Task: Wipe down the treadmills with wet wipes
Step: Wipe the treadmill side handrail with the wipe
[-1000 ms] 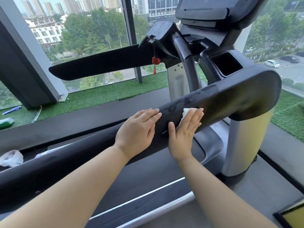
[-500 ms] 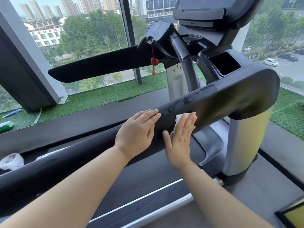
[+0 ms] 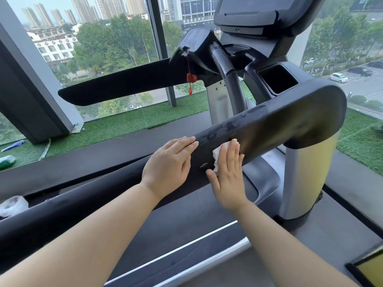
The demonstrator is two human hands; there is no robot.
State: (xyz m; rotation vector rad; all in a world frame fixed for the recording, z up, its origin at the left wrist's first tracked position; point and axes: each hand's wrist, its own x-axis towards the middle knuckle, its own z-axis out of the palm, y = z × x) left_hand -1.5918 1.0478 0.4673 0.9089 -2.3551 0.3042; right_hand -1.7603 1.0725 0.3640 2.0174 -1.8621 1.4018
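A black padded treadmill handrail point(image 3: 279, 119) runs from lower left up to the right, with wet streaks on its top. My right hand point(image 3: 229, 172) lies flat on its near side and presses a white wet wipe point(image 3: 217, 155) against it; most of the wipe is hidden under the fingers. My left hand point(image 3: 169, 163) rests flat on the rail just left of it, fingers straight. Between the two rails lies the treadmill belt point(image 3: 182, 222).
The far handrail point(image 3: 124, 83), console point(image 3: 255, 15), cup holder point(image 3: 277, 79) and a red safety key point(image 3: 191, 78) stand ahead. A silver upright post point(image 3: 306, 172) is at right. Green turf point(image 3: 128, 125) edges the windows. A crumpled plastic bag point(image 3: 12, 205) lies at left.
My right hand slid the wipe down the rail toward my left hand, then back slightly to the right. My left hand stayed in place.
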